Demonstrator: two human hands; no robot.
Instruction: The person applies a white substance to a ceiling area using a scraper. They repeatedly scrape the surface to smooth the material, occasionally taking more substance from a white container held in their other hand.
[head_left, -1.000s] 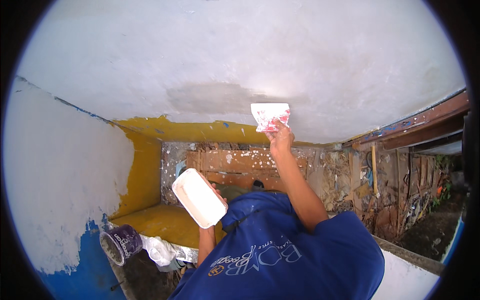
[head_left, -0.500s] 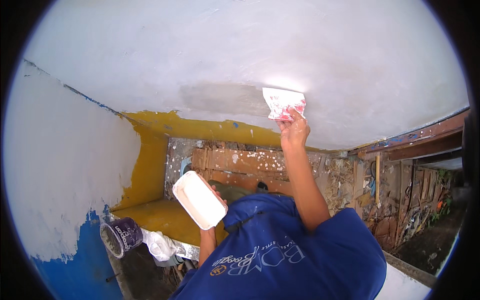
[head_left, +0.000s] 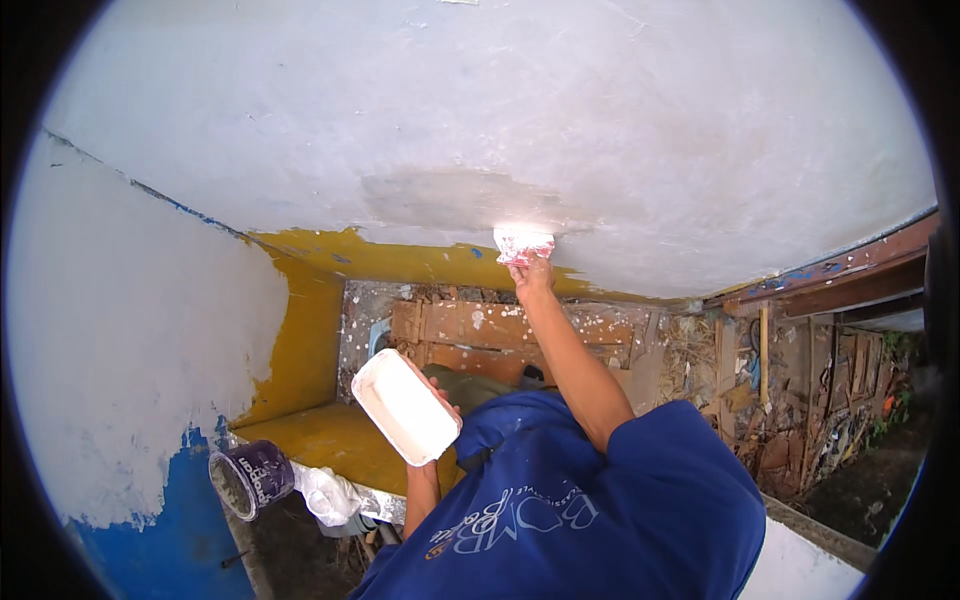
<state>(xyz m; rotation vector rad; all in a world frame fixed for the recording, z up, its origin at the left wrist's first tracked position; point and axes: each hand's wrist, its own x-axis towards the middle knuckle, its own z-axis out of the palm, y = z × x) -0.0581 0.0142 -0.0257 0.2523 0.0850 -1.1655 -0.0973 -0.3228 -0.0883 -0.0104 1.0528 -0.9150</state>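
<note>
My right hand point(head_left: 535, 276) is closed on a red putty spreader point(head_left: 524, 247) smeared with white. Its blade lies against the whitish wall point(head_left: 640, 130), just above the mustard-yellow band point(head_left: 410, 260). A greyer, wet-looking patch point(head_left: 440, 198) of filler spreads over the wall to the upper left of the spreader. At my waist, my left hand point(head_left: 443, 393) grips a white rectangular tub point(head_left: 400, 400) from beneath and along its right side. The tub is tilted and has pale filler inside; most of the left palm is hidden behind it.
A dark purple bucket point(head_left: 268, 473) and a crumpled white plastic bag point(head_left: 328, 496) stand at the lower left, by a yellow ledge point(head_left: 300, 430). Paint-spattered boards point(head_left: 500, 322) lie below the wall. A wooden beam point(head_left: 850, 270) runs along the right, above piled debris.
My right hand has drawn the spreader down and slightly left along the wall, toward the yellow band. The left hand still holds the tub in nearly the same place.
</note>
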